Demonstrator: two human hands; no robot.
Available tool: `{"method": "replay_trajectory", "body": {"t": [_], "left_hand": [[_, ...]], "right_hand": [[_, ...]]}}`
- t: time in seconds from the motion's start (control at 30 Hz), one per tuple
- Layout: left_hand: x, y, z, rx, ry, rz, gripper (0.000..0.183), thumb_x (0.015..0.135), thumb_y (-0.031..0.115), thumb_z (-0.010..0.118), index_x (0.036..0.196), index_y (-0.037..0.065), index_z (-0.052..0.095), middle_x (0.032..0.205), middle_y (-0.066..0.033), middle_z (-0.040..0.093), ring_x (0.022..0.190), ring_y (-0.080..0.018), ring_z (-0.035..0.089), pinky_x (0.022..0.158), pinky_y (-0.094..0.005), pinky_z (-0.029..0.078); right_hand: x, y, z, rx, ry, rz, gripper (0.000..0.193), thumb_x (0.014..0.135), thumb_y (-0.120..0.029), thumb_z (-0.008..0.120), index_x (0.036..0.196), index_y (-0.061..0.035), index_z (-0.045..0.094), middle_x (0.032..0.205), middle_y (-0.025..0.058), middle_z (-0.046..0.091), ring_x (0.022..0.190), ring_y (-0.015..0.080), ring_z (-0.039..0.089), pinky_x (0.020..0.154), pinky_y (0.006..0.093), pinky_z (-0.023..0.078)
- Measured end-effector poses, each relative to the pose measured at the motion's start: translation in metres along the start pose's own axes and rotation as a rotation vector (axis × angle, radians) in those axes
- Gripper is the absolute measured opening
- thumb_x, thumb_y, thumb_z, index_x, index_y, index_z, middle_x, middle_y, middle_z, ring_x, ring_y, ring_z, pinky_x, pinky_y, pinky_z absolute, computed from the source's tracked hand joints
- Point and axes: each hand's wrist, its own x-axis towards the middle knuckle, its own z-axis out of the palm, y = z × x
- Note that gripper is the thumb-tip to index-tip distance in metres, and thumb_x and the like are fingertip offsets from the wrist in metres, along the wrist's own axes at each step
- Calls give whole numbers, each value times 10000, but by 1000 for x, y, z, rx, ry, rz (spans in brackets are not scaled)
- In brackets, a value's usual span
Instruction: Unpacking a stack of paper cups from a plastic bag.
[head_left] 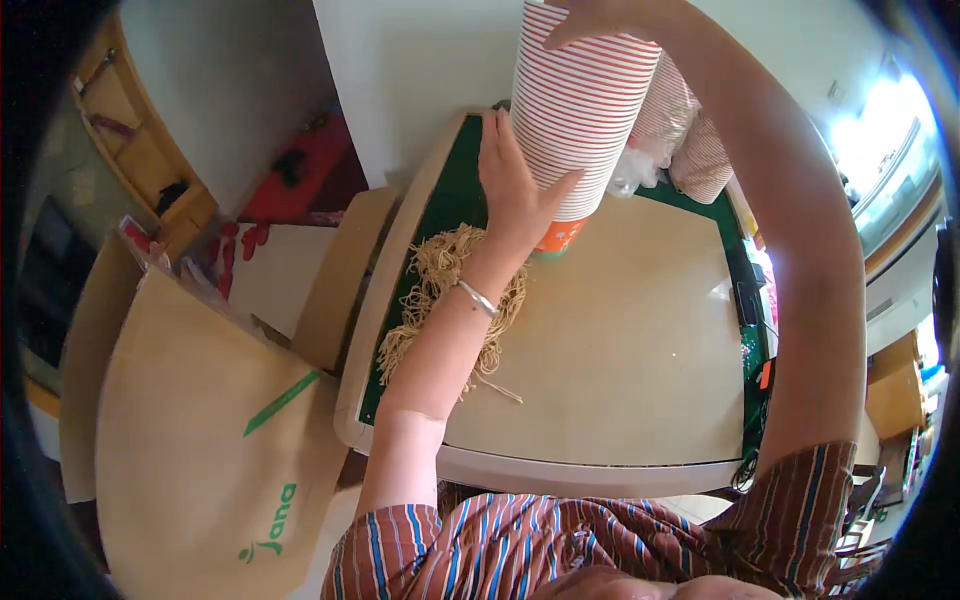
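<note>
A tall stack of nested paper cups (pixel 585 120), white with red rims, stands upright on the table in front of me. Its lowest cup shows an orange printed side (pixel 560 236). My left hand (pixel 515 190) wraps the stack's lower left side, thumb across the front and fingers stretched up along it. Higher up, my right hand (pixel 615 18) grips the stack near its top, partly cut off by the upper edge of the view. Below my left forearm lies a loose heap of beige strings (pixel 440 265), partly hidden by the arm.
Behind the stack are more cups in clear plastic bags (pixel 700 165). A beige board (pixel 610 350) covers the green tabletop (pixel 455 185). A large open cardboard box (pixel 190 400) stands left of the table. A black device with cables (pixel 747 303) lies at the right edge.
</note>
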Motion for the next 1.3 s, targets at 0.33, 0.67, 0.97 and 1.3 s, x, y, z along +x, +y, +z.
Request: {"method": "replay_trajectory", "body": {"t": [0.33, 0.67, 0.97, 1.3], "left_hand": [[24, 22, 38, 246, 117, 10, 1222, 743, 521, 840, 1568, -15, 113, 1565, -340, 228, 1438, -487, 295, 1126, -663, 262], [24, 29, 35, 198, 83, -45, 1218, 743, 512, 846, 1572, 6, 111, 1584, -327, 202, 1476, -466, 254, 1140, -701, 217], [33, 57, 23, 442, 64, 422, 869, 866, 263, 715, 1581, 85, 256, 1648, -214, 176, 1504, -427, 239, 1139, -711, 225], [-97, -24, 38, 901, -542, 993, 564, 950, 191, 498, 1502, 95, 435, 1633, -114, 303, 1535, -294, 229, 1223, -616, 168]], "right_hand": [[5, 24, 14, 185, 179, 33, 807, 792, -493, 776, 1404, -24, 539, 1400, 190, 575, 1282, 335, 556, 1051, 444, 470], [-44, 6, -70, 21, 470, -130, 573, 841, -330, 730, 1304, -17, 603, 1302, 188, 610, 1092, 334, 653, 887, 456, 570], [-120, 38, -86, -32, 859, -213, 542, 915, -354, 703, 1293, 22, 609, 1171, 210, 634, 1119, 359, 619, 966, 397, 554], [-227, 63, 63, 133, 308, 273, 495, 952, -285, 675, 1360, -22, 574, 1290, 223, 631, 1173, 356, 629, 1006, 424, 511]]}}
